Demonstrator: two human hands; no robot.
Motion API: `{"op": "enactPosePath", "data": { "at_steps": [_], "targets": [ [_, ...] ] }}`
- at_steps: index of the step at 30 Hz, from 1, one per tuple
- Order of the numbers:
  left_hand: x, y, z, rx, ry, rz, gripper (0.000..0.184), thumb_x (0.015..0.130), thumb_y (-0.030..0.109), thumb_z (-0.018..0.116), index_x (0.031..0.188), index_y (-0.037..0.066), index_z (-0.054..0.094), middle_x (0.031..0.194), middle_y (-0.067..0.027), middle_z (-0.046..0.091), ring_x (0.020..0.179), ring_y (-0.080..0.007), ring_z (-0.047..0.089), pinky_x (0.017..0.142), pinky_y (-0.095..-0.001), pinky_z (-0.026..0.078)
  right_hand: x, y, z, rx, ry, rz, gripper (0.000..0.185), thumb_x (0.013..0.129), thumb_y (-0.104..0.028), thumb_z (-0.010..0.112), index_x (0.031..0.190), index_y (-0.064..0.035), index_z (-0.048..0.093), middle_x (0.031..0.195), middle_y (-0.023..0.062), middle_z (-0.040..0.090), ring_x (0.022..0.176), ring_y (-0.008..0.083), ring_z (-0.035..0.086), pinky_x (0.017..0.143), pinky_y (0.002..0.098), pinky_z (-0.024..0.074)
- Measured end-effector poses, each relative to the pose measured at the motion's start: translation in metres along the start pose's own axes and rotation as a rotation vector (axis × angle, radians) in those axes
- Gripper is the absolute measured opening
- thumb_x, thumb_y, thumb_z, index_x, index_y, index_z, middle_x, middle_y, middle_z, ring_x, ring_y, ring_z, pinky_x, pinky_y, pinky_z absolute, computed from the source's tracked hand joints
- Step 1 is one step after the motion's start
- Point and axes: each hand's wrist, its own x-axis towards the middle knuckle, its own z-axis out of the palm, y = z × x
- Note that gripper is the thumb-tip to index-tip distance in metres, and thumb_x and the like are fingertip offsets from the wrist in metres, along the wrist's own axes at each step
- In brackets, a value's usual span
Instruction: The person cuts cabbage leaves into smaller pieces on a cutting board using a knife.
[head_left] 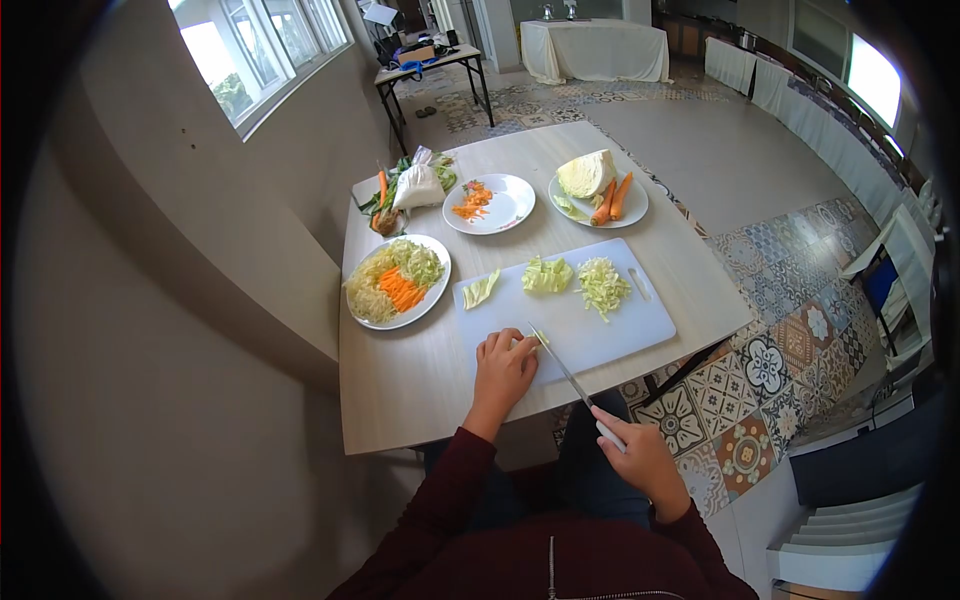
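Note:
My left hand (pixel 507 368) rests on the white cutting board (pixel 640 335) near its front edge, fingers curled over a small piece of pale green cabbage (pixel 541 338). In my right hand (pixel 640 455) is the handle of a knife (pixel 568 372), its blade tip touching that piece beside my left fingertips. Behind my hands on the board lie a cabbage strip (pixel 481 289), a stack of cabbage leaves (pixel 547 275) and a heap of chopped cabbage (pixel 603 287).
A plate (pixel 440 290) of shredded vegetables stands at the left. Behind the board are a plate (pixel 515 205) with carrot scraps and a plate (pixel 640 205) with cabbage and carrots. A white bag (pixel 419 186) sits among vegetables at the back left.

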Motion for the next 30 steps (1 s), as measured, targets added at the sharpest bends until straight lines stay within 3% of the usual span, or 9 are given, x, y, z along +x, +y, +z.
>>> {"op": "enactPosePath", "data": {
  "at_steps": [7,10,13,19,22,30],
  "targets": [
    [0.0,0.002,-0.001,-0.013,0.001,-0.01,0.024,0.083,0.013,0.067,0.106,0.02,0.073,0.105,-0.0049,0.061,0.105,-0.0284,0.056,0.092,-0.0434,0.041,0.0,-0.009,0.002,0.106,-0.046,0.116,0.047,0.091,-0.013,0.065,0.138,-0.0101,0.062,0.087,0.0246,0.069,0.069,0.038,0.067,0.065,0.037,0.0514],
    [0.0,0.003,-0.002,-0.007,-0.005,-0.014,0.024,0.084,0.013,0.067,0.106,0.02,0.074,0.105,-0.0048,0.061,0.105,-0.0284,0.056,0.092,-0.0434,0.041,0.001,-0.003,0.003,0.158,0.02,0.035,0.047,0.092,-0.013,0.064,0.138,-0.0097,0.061,0.082,0.0252,0.067,0.063,0.0355,0.064,0.063,0.0371,0.0499],
    [0.0,0.0,0.0,0.002,0.021,0.017,0.024,0.083,0.012,0.067,0.105,0.019,0.073,0.104,-0.0051,0.061,0.103,-0.0267,0.057,0.09,-0.0421,0.041,-0.001,-0.019,-0.013,0.111,-0.073,0.128,0.047,0.092,-0.014,0.063,0.139,-0.0096,0.06,0.076,0.0248,0.064,0.057,0.0332,0.06,0.06,0.0375,0.0484],
    [0.0,0.001,0.001,-0.005,0.022,-0.001,0.023,0.084,0.013,0.067,0.105,0.02,0.074,0.105,-0.005,0.061,0.103,-0.0267,0.056,0.091,-0.0423,0.041,-0.005,-0.019,-0.022,0.109,-0.085,0.102,0.048,0.093,-0.014,0.062,0.14,-0.0093,0.059,0.066,0.0211,0.06,0.052,0.0289,0.057,0.058,0.0369,0.0464],
    [-0.001,0.0,0.001,-0.012,0.002,-0.015,0.023,0.084,0.014,0.068,0.106,0.02,0.074,0.106,-0.0055,0.061,0.106,-0.0285,0.056,0.093,-0.0444,0.041,0.005,-0.025,-0.021,0.115,-0.143,0.234,0.045,0.093,-0.016,0.061,0.137,-0.0088,0.061,0.091,0.0283,0.068,0.082,0.0454,0.067,0.073,0.046,0.0538],
    [0.0,0.001,0.0,-0.01,0.014,-0.009,0.024,0.083,0.013,0.068,0.106,0.021,0.074,0.105,-0.0045,0.061,0.105,-0.0284,0.057,0.091,-0.0436,0.041,0.042,-0.013,0.006,0.179,-0.15,0.243,0.048,0.093,-0.017,0.06,0.14,-0.0092,0.058,0.09,0.0305,0.066,0.086,0.0463,0.066,0.074,0.0456,0.0531]
  ]
}}
